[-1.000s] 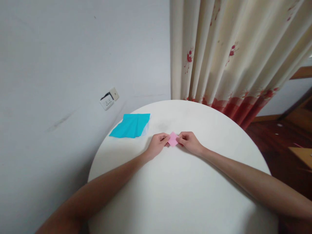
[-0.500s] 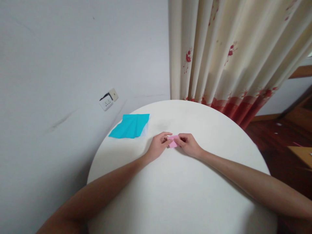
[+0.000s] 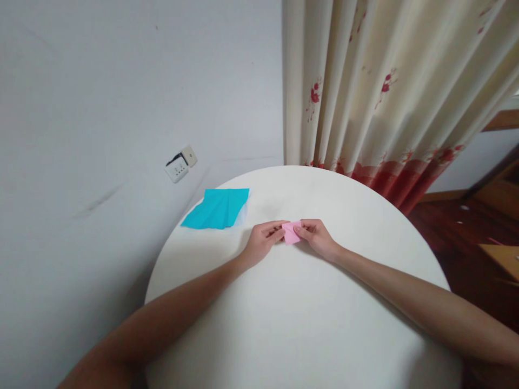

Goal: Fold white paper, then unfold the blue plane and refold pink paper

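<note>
Matt pink paper (image 3: 291, 233), matt blue paper (image 3: 217, 209), smooth white table (image 3: 300, 324), soft cloth curtain (image 3: 377, 92)

Pink paper (image 3: 291, 233), turquoise sheet (image 3: 218, 208), white table (image 3: 300, 319), cream curtain (image 3: 389, 86) with red flowers.

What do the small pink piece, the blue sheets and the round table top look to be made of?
Pink piece, pinched between left hand and right hand: thin matte paper, judging by its crisp folded edges. Blue sheets: likely the same kind of paper, flat, creased. Table: smooth white surface with a soft sheen, perhaps laminate or painted wood.
</note>
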`<move>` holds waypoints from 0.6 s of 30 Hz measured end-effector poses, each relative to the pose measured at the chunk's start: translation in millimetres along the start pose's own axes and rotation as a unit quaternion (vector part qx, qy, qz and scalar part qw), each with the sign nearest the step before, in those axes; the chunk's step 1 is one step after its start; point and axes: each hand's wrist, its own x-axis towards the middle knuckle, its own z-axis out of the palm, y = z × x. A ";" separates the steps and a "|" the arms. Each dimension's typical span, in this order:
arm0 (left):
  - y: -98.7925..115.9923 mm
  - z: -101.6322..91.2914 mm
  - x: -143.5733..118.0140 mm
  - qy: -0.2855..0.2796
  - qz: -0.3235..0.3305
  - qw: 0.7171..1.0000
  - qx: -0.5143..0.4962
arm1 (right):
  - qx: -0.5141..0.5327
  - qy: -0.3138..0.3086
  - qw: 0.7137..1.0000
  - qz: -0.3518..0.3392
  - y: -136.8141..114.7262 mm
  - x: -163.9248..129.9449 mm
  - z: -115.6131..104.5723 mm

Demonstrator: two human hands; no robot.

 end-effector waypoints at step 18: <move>10.8 -8.6 -0.6 -0.051 0.049 0.997 0.043 | -0.042 -0.047 0.998 -0.013 0.2 -2.6 -2.0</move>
